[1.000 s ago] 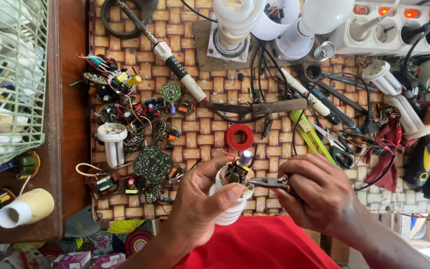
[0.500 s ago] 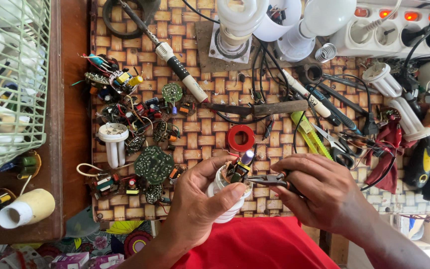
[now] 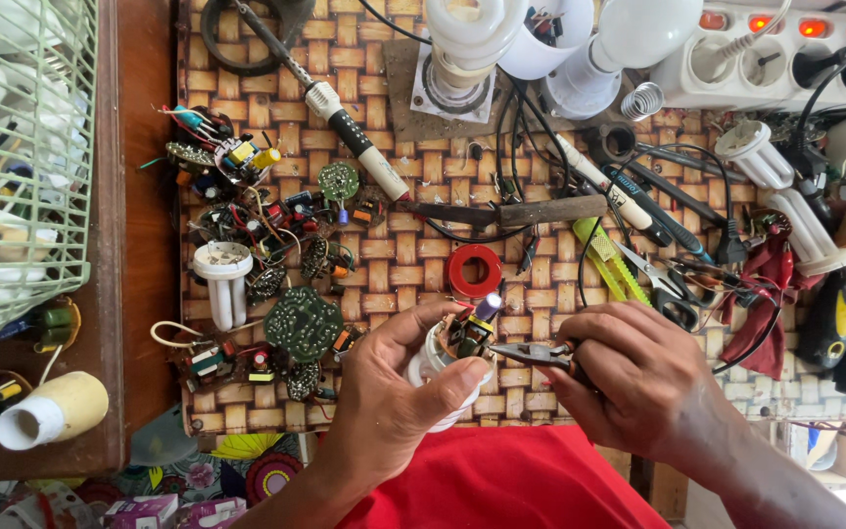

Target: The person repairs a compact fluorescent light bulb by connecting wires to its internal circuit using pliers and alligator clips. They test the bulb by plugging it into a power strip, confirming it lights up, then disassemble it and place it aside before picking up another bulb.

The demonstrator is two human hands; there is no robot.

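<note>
Nothing much has moved since a moment ago; both hands stay in the same spot over the woven mat (image 3: 399,260), and the pliers have only nudged a tiny bit.

The left hand (image 3: 394,392) is wrapped around a white bulb base (image 3: 431,364), with the thumb and first finger bent around its top. Small colored parts (image 3: 472,328) stick up out of the bulb base. The right hand (image 3: 638,382) is closed tight on the handles of thin pliers (image 3: 531,354). The pliers' tip points at the small parts, right beside the bulb base.

Just above the bulb base lies a red ring (image 3: 474,271). To the upper left of the bulb base sits a round green circuit board (image 3: 303,324). A white twisty lamp (image 3: 222,279) lies farther left. A red cloth (image 3: 501,485) is below the bulb base.
</note>
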